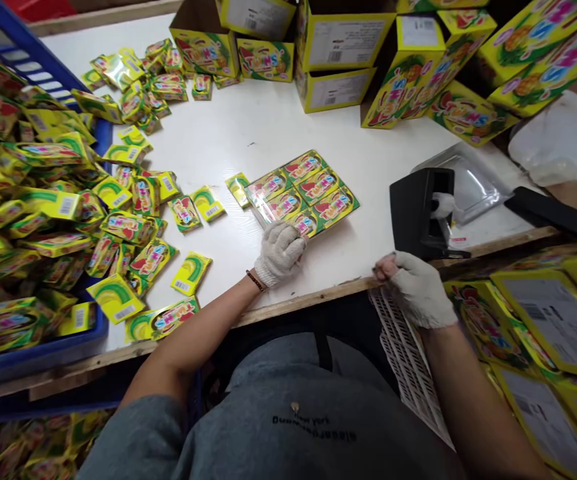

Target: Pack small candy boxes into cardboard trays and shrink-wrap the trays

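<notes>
My left hand (pixel 279 252), in a white knit glove, rests closed on the near corner of a block of yellow-green candy packets (pixel 302 193) laid side by side on the white table (pixel 248 133). My right hand (pixel 415 288), also gloved, is at the table's front edge with its fingers pinched on a white sheet of small labels (pixel 406 360) that hangs down over my lap. One loose packet (pixel 238 189) touches the block's left end.
A heap of the same packets fills a blue crate (pixel 33 353) at the left and spills across the table. Yellow cartons (pixel 341 63) stand along the back and at the right. A black dispenser (pixel 418 213) sits near my right hand.
</notes>
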Available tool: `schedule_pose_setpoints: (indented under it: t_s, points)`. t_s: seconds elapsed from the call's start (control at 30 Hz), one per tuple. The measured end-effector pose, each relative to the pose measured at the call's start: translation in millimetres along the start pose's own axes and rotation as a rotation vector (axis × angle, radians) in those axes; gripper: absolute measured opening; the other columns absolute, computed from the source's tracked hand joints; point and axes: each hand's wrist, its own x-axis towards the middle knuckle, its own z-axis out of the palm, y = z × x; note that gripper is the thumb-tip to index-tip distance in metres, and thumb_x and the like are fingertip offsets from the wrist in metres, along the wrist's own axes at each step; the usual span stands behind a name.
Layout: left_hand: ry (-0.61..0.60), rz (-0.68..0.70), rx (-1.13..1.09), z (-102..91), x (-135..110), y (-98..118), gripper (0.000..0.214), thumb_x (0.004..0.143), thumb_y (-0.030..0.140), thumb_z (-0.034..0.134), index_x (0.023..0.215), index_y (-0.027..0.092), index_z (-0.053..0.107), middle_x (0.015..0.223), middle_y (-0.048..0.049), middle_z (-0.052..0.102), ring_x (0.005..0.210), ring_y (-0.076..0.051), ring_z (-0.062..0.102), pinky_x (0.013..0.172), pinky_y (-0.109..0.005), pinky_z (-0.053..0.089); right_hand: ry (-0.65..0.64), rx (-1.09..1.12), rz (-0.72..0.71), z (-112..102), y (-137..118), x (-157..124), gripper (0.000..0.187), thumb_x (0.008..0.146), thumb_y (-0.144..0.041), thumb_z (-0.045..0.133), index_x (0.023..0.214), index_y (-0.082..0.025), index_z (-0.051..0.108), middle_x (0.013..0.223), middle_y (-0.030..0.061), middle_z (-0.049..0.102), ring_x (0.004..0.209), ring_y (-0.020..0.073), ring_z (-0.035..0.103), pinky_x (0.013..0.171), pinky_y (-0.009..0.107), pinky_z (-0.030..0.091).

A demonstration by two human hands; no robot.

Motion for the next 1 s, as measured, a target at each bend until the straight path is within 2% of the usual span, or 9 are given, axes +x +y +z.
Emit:
schedule_pose_setpoints:
  t_s: [0.13, 0.27, 0.33, 0.53, 0.63, 0.77, 0.9, 0.93, 1.0]
  points:
    - [0.002, 0.014, -0.016, -2.0, -3.8, 0.3, 0.015, 0.104, 0.022, 0.058, 0.090, 0.024, 0.059, 0.094, -0.0059, 0.071, 0.095, -0.022, 0.067, 0.093, -0.048, 0.060, -0.170, 0.187, -0.043, 58.0, -30.1, 38.7, 0.046, 0.094, -0.073, 0.066, 0.085, -0.028, 0.069, 0.075, 0.0024, 0.068, 0.072, 0.0225, 0.066, 0.070, 0.041, 0.060]
    - [0.068, 0.066, -0.017, 1.6, -9.1, -1.4, 0.008, 0.101, 0.021, 0.060, 0.095, 0.024, 0.062, 0.096, -0.0067, 0.073, 0.097, -0.023, 0.069, 0.093, -0.049, 0.062, -0.304, 0.169, -0.036, 82.3, -43.0, 62.9, 0.046, 0.092, -0.070, 0.067, 0.077, -0.027, 0.065, 0.070, 0.0011, 0.066, 0.067, 0.0198, 0.061, 0.069, 0.037, 0.056]
    - [0.060, 0.063, -0.027, 2.6, -10.7, -1.9, 0.007, 0.101, 0.023, 0.059, 0.100, 0.025, 0.066, 0.096, -0.0073, 0.073, 0.097, -0.024, 0.069, 0.094, -0.050, 0.061, -0.336, 0.115, -0.028, 84.2, -44.2, 66.6, 0.048, 0.092, -0.070, 0.067, 0.073, -0.026, 0.063, 0.068, 0.0012, 0.066, 0.065, 0.0189, 0.059, 0.067, 0.036, 0.054]
    - [-0.011, 0.094, 0.008, -12.1, 0.8, 9.4, 0.033, 0.102, 0.031, 0.060, 0.130, 0.025, 0.075, 0.102, -0.0094, 0.070, 0.106, -0.028, 0.067, 0.096, -0.049, 0.056, -0.343, 0.066, -0.001, 82.9, -39.1, 66.2, 0.052, 0.090, -0.074, 0.066, 0.068, -0.027, 0.060, 0.067, 0.0027, 0.067, 0.065, 0.0198, 0.057, 0.065, 0.035, 0.053]
    - [-0.100, 0.043, 0.016, -20.8, 12.7, 17.4, 0.036, 0.107, 0.041, 0.056, 0.126, 0.022, 0.079, 0.100, -0.0114, 0.068, 0.105, -0.029, 0.065, 0.093, -0.048, 0.051, -0.339, 0.058, 0.020, 85.4, -34.2, 68.1, 0.050, 0.089, -0.072, 0.066, 0.066, -0.028, 0.060, 0.067, 0.0028, 0.068, 0.066, 0.0200, 0.058, 0.063, 0.034, 0.051]
    - [-0.198, -0.051, 0.075, -20.2, 28.0, 23.4, 0.045, 0.112, 0.054, 0.049, 0.106, 0.022, 0.079, 0.091, -0.0101, 0.067, 0.091, -0.027, 0.061, 0.080, -0.043, 0.043, -0.283, -0.010, 0.032, 94.8, -25.1, 71.3, 0.046, 0.086, -0.066, 0.067, 0.062, -0.028, 0.058, 0.060, 0.0025, 0.066, 0.060, 0.0196, 0.055, 0.057, 0.033, 0.046]
    - [-0.180, -0.119, 0.157, -12.7, 33.5, 31.3, 0.032, 0.111, 0.043, 0.056, 0.098, 0.022, 0.076, 0.089, -0.0097, 0.068, 0.088, -0.027, 0.061, 0.074, -0.041, 0.039, -0.239, -0.090, 0.058, 95.9, -11.8, 65.3, 0.036, 0.084, -0.059, 0.072, 0.069, -0.027, 0.066, 0.057, 0.0013, 0.064, 0.056, 0.0199, 0.056, 0.053, 0.033, 0.044]
    - [-0.168, -0.128, 0.163, -12.3, 32.9, 33.8, 0.027, 0.110, 0.039, 0.058, 0.100, 0.021, 0.076, 0.091, -0.0102, 0.069, 0.089, -0.027, 0.061, 0.074, -0.041, 0.039, -0.187, -0.115, 0.058, 92.8, -8.5, 62.0, 0.034, 0.085, -0.059, 0.072, 0.074, -0.027, 0.068, 0.058, 0.0012, 0.066, 0.056, 0.0204, 0.057, 0.053, 0.033, 0.046]
    - [-0.164, -0.129, 0.123, -15.4, 31.1, 36.6, 0.020, 0.107, 0.031, 0.058, 0.102, 0.021, 0.075, 0.094, -0.0107, 0.070, 0.090, -0.028, 0.062, 0.074, -0.042, 0.043, 0.000, -0.170, 0.006, 85.4, -4.5, 54.9, 0.029, 0.089, -0.056, 0.070, 0.083, -0.027, 0.069, 0.065, 0.0021, 0.070, 0.059, 0.0217, 0.062, 0.058, 0.035, 0.053]
